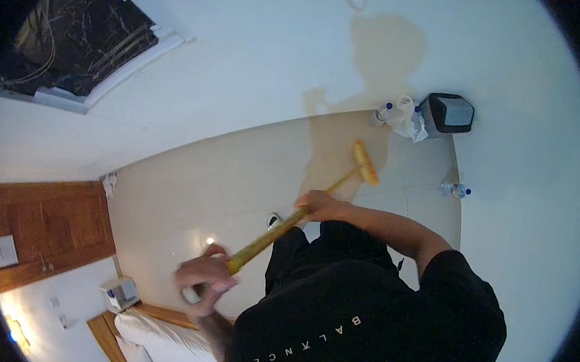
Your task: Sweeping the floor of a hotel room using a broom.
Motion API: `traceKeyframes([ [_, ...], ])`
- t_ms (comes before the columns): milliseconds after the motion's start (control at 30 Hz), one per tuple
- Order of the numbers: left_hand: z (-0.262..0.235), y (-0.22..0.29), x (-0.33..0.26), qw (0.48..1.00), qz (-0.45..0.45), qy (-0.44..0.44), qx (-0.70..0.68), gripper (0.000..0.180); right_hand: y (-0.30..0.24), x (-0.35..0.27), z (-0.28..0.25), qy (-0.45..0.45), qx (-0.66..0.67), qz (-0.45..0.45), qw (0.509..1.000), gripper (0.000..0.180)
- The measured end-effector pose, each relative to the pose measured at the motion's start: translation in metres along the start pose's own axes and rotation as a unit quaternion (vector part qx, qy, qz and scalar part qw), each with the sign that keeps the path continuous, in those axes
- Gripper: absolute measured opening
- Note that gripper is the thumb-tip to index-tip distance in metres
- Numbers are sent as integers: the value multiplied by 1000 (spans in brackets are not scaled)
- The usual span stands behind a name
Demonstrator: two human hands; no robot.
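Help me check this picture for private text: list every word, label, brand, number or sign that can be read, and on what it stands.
Black shirt: one row of pale, spaced letters; I won't copy it out.
White rectangle on the wooden door: any marks are too blurred to read.
Yellow pole: no lettering visible.
Nothing else is legible.

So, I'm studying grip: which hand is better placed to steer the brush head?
Probably the right hand: it grips the stick nearer the brush head, while the left hand is at its opposite end.

Door [44, 229] left, bottles [459, 191] right, broom [266, 241] between
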State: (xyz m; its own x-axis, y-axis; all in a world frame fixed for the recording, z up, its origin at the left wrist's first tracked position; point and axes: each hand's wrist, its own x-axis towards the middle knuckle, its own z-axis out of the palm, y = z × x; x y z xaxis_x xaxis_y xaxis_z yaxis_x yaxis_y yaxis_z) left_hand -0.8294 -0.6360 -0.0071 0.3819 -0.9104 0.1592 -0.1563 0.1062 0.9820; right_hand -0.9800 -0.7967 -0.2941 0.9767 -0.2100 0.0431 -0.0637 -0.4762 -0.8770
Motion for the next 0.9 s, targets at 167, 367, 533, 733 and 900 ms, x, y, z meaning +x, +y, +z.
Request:
traceKeyframes([
  [167, -15, 41, -5, 966, 188, -165, 67, 5, -44, 90, 42, -29, 48, -125, 991, 22],
  [367, -29, 45, -37, 965, 219, -83, 118, 10, -97, 149, 39, -80, 91, -223, 967, 17],
  [533, -95, 39, -49, 973, 228, 31, -17, 16, -101, 141, 36, -159, 0, -117, 980, 17],
  [733, -128, -72, -22, 992, -40, 58, -102, 1, 1, 123, 11, -154, -103, -1, 983, 31],
  [900, -174, -78, -21, 994, -32, 83, -56, 8, 18, 181, 70, -227, -173, 62, 956, 27],
])
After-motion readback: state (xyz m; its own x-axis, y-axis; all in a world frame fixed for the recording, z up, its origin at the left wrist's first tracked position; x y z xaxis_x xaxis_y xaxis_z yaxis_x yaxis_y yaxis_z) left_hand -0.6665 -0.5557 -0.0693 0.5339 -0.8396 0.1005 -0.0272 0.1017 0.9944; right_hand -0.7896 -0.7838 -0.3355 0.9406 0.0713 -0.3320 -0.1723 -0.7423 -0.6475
